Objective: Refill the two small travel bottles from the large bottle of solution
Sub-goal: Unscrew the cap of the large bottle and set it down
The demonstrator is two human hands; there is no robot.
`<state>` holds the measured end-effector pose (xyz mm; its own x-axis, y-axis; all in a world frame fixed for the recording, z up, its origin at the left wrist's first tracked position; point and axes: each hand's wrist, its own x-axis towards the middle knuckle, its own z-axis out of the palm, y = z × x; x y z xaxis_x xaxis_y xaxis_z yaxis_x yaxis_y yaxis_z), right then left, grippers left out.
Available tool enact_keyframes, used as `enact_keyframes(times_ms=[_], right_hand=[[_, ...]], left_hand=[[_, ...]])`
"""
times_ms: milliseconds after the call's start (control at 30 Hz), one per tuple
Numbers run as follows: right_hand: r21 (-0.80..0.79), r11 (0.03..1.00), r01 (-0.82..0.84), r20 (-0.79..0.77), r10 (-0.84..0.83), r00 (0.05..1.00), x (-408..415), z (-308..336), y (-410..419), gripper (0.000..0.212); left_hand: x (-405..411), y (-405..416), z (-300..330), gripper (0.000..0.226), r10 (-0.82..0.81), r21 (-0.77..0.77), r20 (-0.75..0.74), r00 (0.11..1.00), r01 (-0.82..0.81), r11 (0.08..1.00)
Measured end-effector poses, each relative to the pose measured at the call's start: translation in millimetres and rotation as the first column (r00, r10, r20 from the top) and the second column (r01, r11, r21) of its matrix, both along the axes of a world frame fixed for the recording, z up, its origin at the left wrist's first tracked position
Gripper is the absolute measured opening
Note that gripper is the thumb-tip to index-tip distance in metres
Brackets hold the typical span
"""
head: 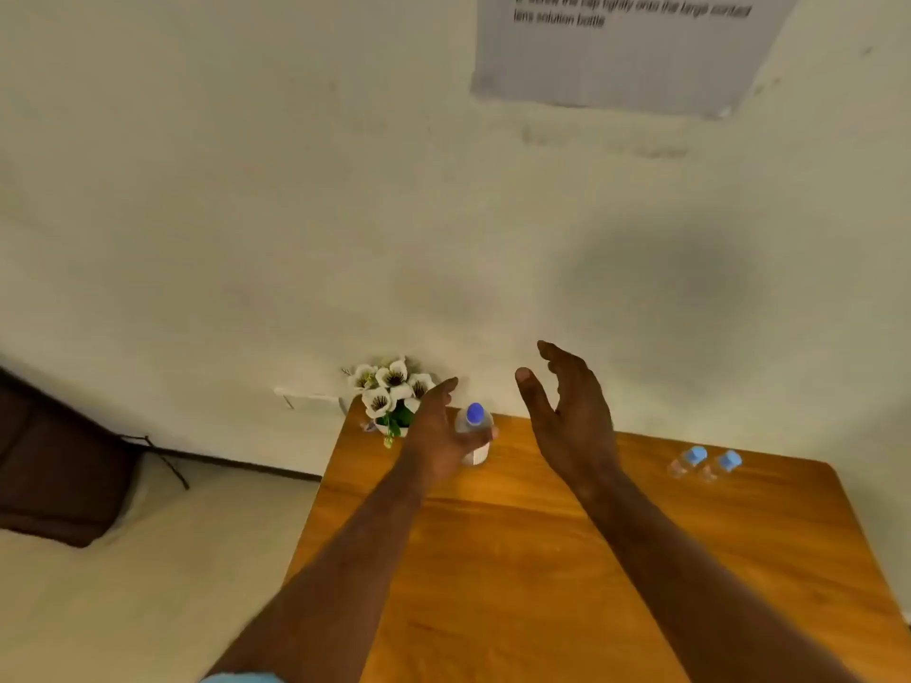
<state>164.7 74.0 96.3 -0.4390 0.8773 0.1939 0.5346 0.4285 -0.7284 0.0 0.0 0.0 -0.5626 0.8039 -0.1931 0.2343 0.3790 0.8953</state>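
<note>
The large clear bottle (474,428) with a dark blue cap stands upright near the far edge of the wooden table (517,559). My left hand (438,436) is right beside it on the left, fingers extended and thumb reaching under the bottle's front; I cannot tell whether it touches. My right hand (567,416) hovers to the right of the bottle, fingers relaxed and apart, holding nothing. Two small clear travel bottles (687,460) (722,464) with light blue caps stand side by side at the table's far right.
A small white pot of white flowers (389,391) stands at the table's far left corner, just behind my left hand. The wall rises right behind the table, with a printed sheet (626,46) stuck high up. A dark brown seat (54,465) sits on the floor at left.
</note>
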Motion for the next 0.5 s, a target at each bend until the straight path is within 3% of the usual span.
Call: enact_keyframes(times_ms=[133,367,500], right_hand=[[-0.041,0.999,0.036,0.048,-0.034,0.998,15,-25,-1,0.064],[-0.042,0.999,0.032,0.054,-0.03,0.998,46,-35,-14,0.062],[-0.049,0.999,0.02,0.063,-0.017,0.998,61,-25,-24,0.062]], left_hand=[[11,5,-29,0.1,-0.048,-0.031,0.006,0.999,0.048,0.998],[22,24,-50,0.063,0.12,-0.046,0.06,0.991,-0.117,0.992],[26,21,-50,0.054,0.145,-0.069,0.003,0.989,-0.144,0.987]])
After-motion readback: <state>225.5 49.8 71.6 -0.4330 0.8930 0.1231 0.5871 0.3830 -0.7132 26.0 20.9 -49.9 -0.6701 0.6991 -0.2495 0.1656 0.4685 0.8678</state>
